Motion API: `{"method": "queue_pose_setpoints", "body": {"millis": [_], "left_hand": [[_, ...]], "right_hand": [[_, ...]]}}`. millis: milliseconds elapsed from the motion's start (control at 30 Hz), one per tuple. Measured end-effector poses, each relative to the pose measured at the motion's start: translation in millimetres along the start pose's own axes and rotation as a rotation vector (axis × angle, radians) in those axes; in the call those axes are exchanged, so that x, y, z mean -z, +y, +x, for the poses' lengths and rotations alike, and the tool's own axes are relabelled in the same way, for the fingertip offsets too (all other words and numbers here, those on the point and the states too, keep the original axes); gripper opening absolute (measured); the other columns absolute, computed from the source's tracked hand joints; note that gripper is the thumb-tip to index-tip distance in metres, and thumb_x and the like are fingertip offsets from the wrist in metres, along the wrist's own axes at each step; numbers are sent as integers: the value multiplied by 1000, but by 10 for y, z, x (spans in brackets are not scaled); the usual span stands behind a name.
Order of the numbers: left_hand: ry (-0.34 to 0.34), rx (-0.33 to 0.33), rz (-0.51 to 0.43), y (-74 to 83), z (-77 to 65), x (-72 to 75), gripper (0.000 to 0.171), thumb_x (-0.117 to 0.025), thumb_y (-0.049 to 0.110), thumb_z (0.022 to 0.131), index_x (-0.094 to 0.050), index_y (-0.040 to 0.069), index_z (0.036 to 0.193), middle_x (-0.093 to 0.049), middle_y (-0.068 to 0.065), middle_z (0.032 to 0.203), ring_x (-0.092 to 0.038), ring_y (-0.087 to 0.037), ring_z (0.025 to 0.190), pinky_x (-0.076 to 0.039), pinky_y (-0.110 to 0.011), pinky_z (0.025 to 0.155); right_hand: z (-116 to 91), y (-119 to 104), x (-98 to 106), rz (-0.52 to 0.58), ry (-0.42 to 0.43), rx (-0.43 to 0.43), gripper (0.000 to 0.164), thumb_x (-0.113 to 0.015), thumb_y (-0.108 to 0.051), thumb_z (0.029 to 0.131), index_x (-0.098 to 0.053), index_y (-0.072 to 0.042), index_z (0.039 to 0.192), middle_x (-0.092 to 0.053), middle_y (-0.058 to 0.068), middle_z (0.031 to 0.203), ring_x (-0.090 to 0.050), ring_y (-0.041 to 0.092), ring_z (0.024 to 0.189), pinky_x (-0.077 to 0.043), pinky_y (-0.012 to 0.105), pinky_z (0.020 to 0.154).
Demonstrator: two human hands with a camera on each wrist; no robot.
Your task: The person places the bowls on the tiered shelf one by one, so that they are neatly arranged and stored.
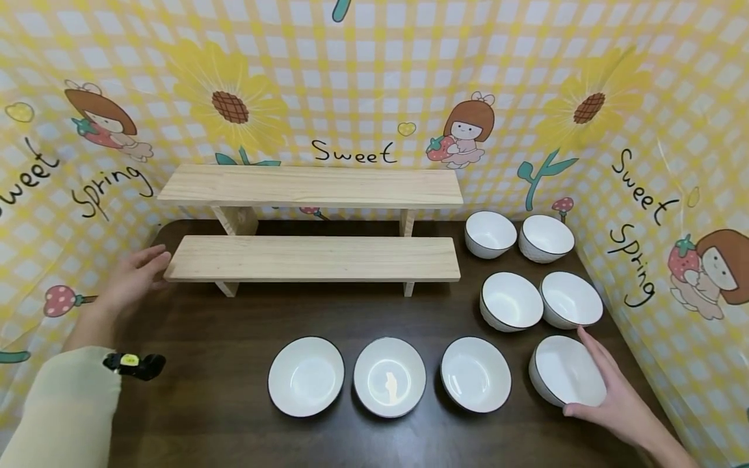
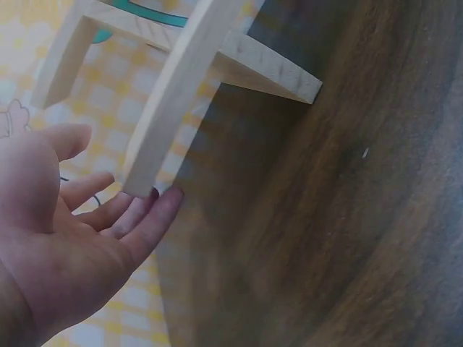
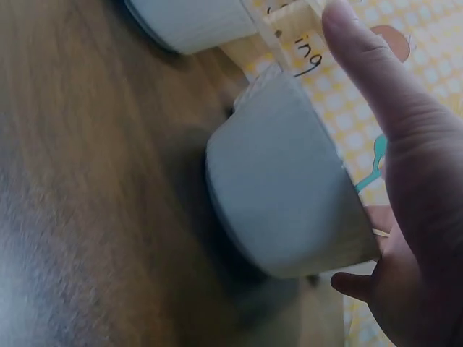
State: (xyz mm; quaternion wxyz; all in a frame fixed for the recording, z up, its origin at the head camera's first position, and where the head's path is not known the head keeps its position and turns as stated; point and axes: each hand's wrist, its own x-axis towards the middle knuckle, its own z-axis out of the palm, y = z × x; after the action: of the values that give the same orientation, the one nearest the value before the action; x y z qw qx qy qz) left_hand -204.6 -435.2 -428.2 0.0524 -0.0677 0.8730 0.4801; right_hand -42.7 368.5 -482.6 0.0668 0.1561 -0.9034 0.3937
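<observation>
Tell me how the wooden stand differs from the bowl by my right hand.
The wooden stand is pale, with two long, straight boards, while the bowl is white and round with a dark rim. The stand is much wider than the bowl. The left hand is at the left end of the stand's lower board; the right hand is at the bowl's right side. Both rest on the dark table.
</observation>
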Motion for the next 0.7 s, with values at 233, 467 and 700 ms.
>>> {"method": "queue_pose_setpoints", "body": {"millis": [233,467,700], "left_hand": [[-40,36,-144,-121,61,-48,70,-37,33,111,-9,-13,157,-15,-44,154,-57,14,84,-59,-19,79],[-25,61,-172,-158,78,-83,70,-44,30,110,-13,-11,157,-20,-39,154,-61,10,86,-58,-19,82],[0,86,-184,-165,81,-110,71,-45,33,109,-16,-8,158,-18,-39,157,-60,11,86,-58,-20,85]], "right_hand": [[-41,66,-16,7,-14,17,140,-98,-9,47,-21,-8,163,-17,-22,160,-18,-11,139,-14,0,101],[-54,103,-20,-31,-18,59,145,-100,-10,39,-22,-4,162,-17,-22,159,-17,-12,138,-13,-1,102],[-60,95,-27,-94,8,40,137,-102,-8,45,-27,-1,160,-31,23,150,-19,-16,131,-13,-2,99]]}}
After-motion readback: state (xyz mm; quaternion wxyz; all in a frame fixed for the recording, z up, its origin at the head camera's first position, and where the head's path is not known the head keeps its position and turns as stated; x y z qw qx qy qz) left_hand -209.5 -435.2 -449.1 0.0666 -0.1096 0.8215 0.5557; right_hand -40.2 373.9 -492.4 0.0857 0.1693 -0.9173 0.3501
